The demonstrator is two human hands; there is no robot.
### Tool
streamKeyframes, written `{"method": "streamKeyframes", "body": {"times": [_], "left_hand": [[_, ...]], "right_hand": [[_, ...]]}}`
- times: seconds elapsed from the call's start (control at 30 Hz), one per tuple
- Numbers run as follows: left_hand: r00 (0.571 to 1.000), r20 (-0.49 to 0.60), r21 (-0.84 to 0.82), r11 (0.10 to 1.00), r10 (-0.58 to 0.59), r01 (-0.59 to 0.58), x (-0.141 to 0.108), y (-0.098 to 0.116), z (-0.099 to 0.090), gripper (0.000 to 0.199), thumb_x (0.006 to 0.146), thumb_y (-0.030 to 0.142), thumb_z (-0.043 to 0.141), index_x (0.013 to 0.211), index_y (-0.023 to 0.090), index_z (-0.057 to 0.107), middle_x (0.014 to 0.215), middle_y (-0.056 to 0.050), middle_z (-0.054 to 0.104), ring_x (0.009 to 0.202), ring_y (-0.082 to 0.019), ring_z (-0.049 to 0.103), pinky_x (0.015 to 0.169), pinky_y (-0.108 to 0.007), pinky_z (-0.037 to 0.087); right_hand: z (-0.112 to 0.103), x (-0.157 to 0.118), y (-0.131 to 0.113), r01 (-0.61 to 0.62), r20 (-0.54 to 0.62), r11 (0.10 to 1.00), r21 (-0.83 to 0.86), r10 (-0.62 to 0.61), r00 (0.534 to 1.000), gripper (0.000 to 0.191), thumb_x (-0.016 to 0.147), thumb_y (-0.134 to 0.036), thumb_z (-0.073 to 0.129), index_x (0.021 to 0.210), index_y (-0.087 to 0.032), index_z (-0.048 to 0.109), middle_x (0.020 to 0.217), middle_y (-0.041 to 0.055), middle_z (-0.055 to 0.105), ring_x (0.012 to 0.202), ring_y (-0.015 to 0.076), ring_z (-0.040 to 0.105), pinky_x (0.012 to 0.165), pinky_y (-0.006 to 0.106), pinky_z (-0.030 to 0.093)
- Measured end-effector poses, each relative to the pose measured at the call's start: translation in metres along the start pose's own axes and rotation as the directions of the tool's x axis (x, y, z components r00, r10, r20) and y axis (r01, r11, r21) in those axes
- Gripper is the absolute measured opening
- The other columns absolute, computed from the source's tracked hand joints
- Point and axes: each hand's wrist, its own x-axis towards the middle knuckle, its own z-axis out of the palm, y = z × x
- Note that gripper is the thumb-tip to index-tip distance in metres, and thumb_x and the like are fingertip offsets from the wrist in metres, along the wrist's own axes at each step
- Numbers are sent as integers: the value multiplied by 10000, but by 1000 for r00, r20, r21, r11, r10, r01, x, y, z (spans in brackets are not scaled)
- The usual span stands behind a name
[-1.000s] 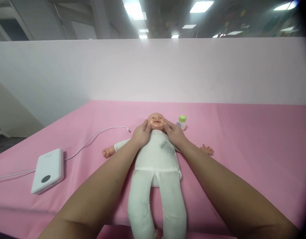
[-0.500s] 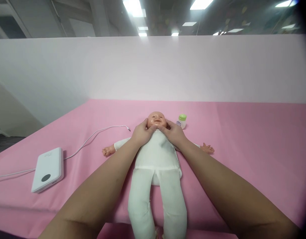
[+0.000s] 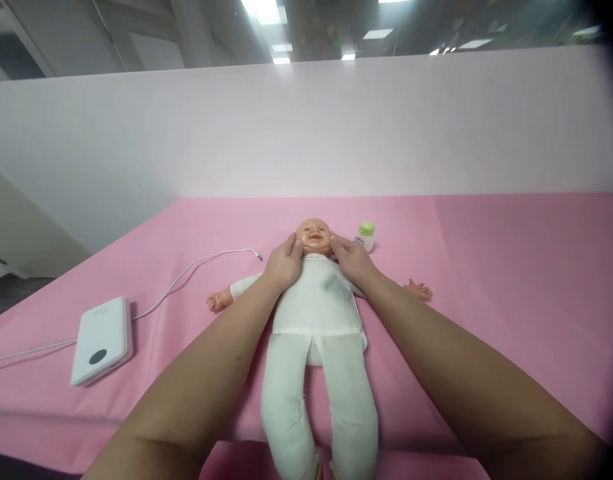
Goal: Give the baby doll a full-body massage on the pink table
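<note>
A baby doll [image 3: 316, 300] with a white cloth body lies on its back, arms spread, its head at the far end. My left hand [image 3: 285, 262] presses against the left side of the doll's head, thumb at the cheek. On the other side, my right hand [image 3: 353, 259] touches the cheek and jaw. Both hands cup the head between them, and their outer fingers are partly hidden. Just behind my right hand stands a small clear bottle [image 3: 366, 237] with a green cap.
A pink cover [image 3: 511, 287] lies over the table. At the left rests a white power bank [image 3: 102, 340] with a white cable [image 3: 186, 270] running toward the doll. A white partition [image 3: 306, 133] rises behind the table's far edge.
My thumbs have moved apart from under the doll's chin, out to the two sides of its face. The camera view has shifted and tilted slightly.
</note>
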Motion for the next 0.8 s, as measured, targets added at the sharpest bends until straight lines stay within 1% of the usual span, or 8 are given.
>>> {"method": "streamKeyframes", "body": {"times": [0.1, 0.23, 0.33, 0.47, 0.53, 0.67, 0.73, 0.8], "left_hand": [[1000, 21, 10, 1000, 4, -4, -2, 5, -1, 588, 1014, 602, 435, 1425, 215, 599, 1434, -118, 664, 1351, -312, 595, 1136, -441, 450], [994, 101, 40, 999, 31, -35, -5, 12, -5, 537, 933, 654, 572, 1273, 246, 650, 1193, -86, 765, 1061, -299, 707, 934, -416, 544], [995, 92, 53, 998, 30, -35, -6, 14, -5, 518, 921, 620, 607, 1278, 246, 642, 1188, -83, 761, 1025, -295, 706, 880, -403, 547], [996, 83, 56, 998, 18, -23, -6, 12, -5, 513, 942, 615, 574, 1279, 235, 644, 1163, -93, 765, 1017, -297, 707, 889, -409, 545], [997, 81, 39, 999, 20, -23, -5, 9, -5, 511, 958, 610, 550, 1292, 235, 643, 1187, -97, 762, 1048, -296, 707, 936, -416, 540], [998, 61, -7, 1000, 29, -29, -1, 0, -2, 535, 991, 583, 503, 1399, 252, 607, 1340, -95, 717, 1222, -297, 665, 1084, -433, 485], [997, 63, -40, 998, 51, -49, 1, -5, 0, 544, 1017, 586, 447, 1433, 267, 594, 1421, -83, 676, 1315, -288, 620, 1141, -435, 448], [998, 49, -60, 998, 33, -30, 2, -9, 2, 582, 1034, 587, 399, 1479, 249, 563, 1526, -91, 594, 1421, -285, 543, 1205, -444, 388]], "right_hand": [[1, -3, -5, 37, 18, 999, -19, -37, 999, 547, 956, -689, 586, 1333, -311, 706, 1270, 30, 746, 1205, 267, 675, 1096, 439, 516], [4, -7, -11, 7, -2, 999, -42, -7, 1000, 625, 820, -627, 788, 1345, -305, 683, 1231, 47, 754, 1097, 271, 709, 996, 434, 574], [5, -6, -12, -19, -37, 999, -42, 17, 999, 641, 802, -607, 806, 1349, -297, 679, 1243, 59, 748, 1090, 276, 714, 984, 438, 580], [5, -5, -9, -6, -13, 1000, -19, 6, 1000, 563, 851, -603, 760, 1325, -308, 694, 1243, 39, 751, 1126, 268, 707, 1017, 439, 568], [3, -5, -9, 0, 2, 1000, -12, 0, 1000, 541, 871, -620, 736, 1313, -310, 705, 1246, 30, 753, 1148, 270, 702, 1038, 447, 560], [0, -4, -8, 13, 26, 1000, -11, -12, 1000, 518, 928, -636, 664, 1328, -311, 717, 1291, 34, 742, 1244, 286, 667, 1123, 471, 509], [-1, -3, -7, 14, 25, 1000, -8, -14, 1000, 534, 952, -649, 625, 1355, -309, 708, 1351, 34, 715, 1307, 286, 634, 1170, 470, 471], [-1, -2, -5, 10, 13, 1000, -2, -10, 1000, 551, 972, -658, 585, 1381, -306, 690, 1406, 29, 682, 1342, 278, 611, 1190, 467, 453]]}}
